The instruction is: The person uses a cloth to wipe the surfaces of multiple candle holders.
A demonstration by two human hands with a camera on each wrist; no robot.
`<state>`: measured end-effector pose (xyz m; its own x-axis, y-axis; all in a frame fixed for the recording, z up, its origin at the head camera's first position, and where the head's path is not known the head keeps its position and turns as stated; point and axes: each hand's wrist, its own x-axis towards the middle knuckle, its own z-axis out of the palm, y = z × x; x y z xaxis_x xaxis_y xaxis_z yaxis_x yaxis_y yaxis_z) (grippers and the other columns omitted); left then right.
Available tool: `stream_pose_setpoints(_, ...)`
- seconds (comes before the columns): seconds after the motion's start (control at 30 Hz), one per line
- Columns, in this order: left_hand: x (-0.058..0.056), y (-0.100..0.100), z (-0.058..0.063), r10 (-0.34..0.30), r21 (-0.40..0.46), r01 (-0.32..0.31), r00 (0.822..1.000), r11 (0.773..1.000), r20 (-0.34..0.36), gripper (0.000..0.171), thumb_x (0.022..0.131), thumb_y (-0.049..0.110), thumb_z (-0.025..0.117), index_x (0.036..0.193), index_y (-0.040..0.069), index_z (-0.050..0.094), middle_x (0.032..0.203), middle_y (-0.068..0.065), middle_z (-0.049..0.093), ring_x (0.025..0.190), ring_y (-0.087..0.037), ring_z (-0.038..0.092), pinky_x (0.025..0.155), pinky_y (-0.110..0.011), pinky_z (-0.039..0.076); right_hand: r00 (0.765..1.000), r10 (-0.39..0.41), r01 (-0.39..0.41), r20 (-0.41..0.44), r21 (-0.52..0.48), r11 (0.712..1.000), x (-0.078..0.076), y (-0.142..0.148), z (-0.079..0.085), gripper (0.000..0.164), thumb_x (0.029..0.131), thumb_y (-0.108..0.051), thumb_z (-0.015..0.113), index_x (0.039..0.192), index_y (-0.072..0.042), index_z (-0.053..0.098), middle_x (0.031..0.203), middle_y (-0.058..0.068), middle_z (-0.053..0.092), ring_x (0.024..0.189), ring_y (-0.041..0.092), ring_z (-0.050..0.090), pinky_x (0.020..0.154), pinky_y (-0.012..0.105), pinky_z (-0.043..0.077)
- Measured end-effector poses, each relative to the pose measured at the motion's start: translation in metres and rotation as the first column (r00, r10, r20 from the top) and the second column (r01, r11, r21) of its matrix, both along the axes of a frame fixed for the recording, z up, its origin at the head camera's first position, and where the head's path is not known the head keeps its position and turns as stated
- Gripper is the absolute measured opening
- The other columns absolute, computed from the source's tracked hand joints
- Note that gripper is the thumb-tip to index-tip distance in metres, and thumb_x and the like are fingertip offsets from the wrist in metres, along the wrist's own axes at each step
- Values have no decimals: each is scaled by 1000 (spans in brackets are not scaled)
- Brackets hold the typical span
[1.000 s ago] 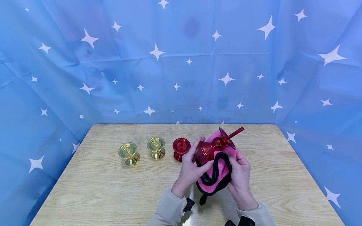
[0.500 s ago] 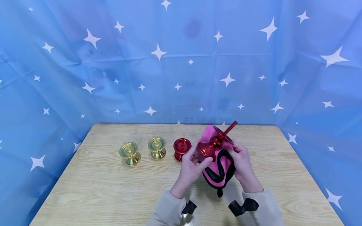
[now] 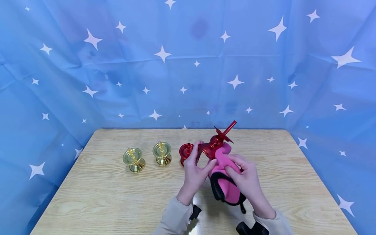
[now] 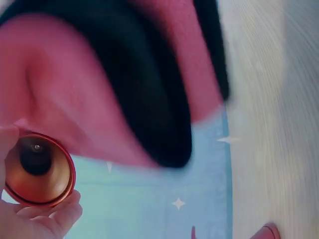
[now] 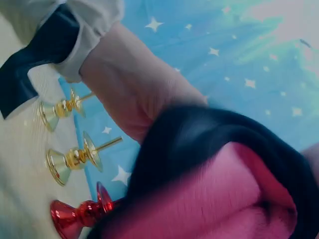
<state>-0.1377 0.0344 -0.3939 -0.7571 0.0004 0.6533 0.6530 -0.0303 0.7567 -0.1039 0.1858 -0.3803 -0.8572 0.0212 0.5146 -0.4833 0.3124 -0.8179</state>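
A shiny red candle holder with a thin spike leans toward the far right, off the table. My left hand grips it by its flared base; the left wrist view looks into the hollow underside of that base. Pink cloth with black edging bunches against the stem. My right hand pinches this cloth between thumb and fingers just below the holder. In the right wrist view the cloth hides most of the right hand's fingers.
Left of my hands stand a second red candle holder, partly behind my left fingers, and two gold candle holders. All are upright on the wooden table. A blue star-patterned curtain hangs behind.
The held candle holder has shifted left and away from me. My right hand has moved from the cloth's right side to pinch it under the holder, and the cloth hangs lower.
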Motion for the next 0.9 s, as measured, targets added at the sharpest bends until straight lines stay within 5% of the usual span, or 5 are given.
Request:
stream_pose_setpoints(0.13,2,-3,6,-13,5,13,1000,1000,-7,57,70,-14,72,121,-15,46,115,-30,56,106,-36,58,95,-40,42,980,41,-13,-196,143,990,3,-2,6,36,71,22,59,100,5,69,95,12,67,84,10,58,60,15,44)
stream_pose_setpoints(0.3,-2,-2,2,-44,18,46,994,999,-96,59,67,-18,70,121,-15,45,113,-30,55,105,-33,59,96,-39,42,958,19,48,-286,223,974,5,-6,15,34,71,17,57,99,4,69,96,15,66,83,11,57,60,13,43)
stream_pose_setpoints(0.37,-4,-2,-3,-73,51,77,994,996,-78,61,67,-19,69,123,-13,45,116,-28,55,108,-29,58,97,-37,42,952,11,72,-307,260,963,6,-8,18,32,71,14,57,100,4,69,97,14,66,83,13,57,61,13,42)
stream_pose_setpoints(0.6,-8,-3,-17,-200,189,187,978,964,53,60,77,-11,69,131,-8,43,124,-29,53,114,-20,56,96,-36,43,942,3,96,-337,276,956,1,-3,14,34,69,17,57,98,4,69,97,14,66,81,18,58,62,15,43)
stream_pose_setpoints(0.9,-6,-3,-18,-385,315,321,908,893,163,64,84,14,70,131,-16,38,118,-40,50,106,-8,59,89,-26,47,968,15,34,-250,190,981,-18,10,3,32,72,21,57,94,1,69,95,12,67,84,6,57,57,16,42)
